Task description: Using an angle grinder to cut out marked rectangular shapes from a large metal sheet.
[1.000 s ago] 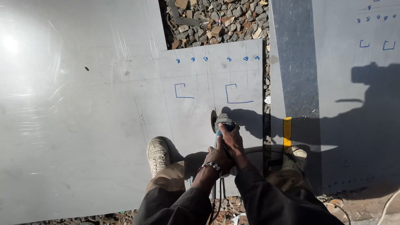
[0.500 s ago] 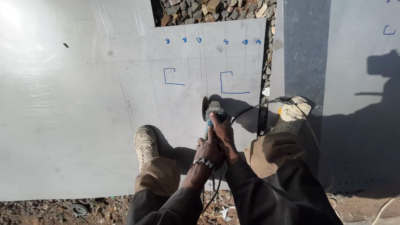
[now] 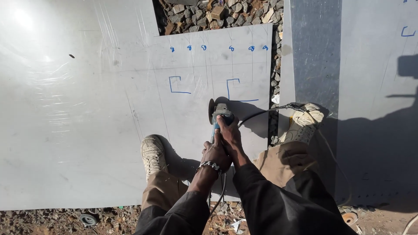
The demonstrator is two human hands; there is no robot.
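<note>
While gripped in both hands, angle grinder held low over large grey metal sheet, disc end pointing away from the body and sitting just below the right-hand blue bracket mark. Right hand wrapped over the tool's blue body from above, fingers curled shut around it; left hand clasped just behind on the rear of the handle, a beaded bracelet at the wrist. Whether the disc touches the sheet cannot be told. Black power cord looping off from beside the grinder towards the sheet's right edge and over the right shoe. Left shoe planted on the sheet, left of the grinder and near the hands; right shoe across the gap on a second grey sheet. Second blue bracket mark left of the first, both above the grinder, with a row of small blue marks higher up near the sheet's far edge. Rough stones and rubble beyond that edge and in the strip between the two sheets. Dark sleeves and tan trousers in the foreground; strong sun, hard shadows falling right of the grinder.
</note>
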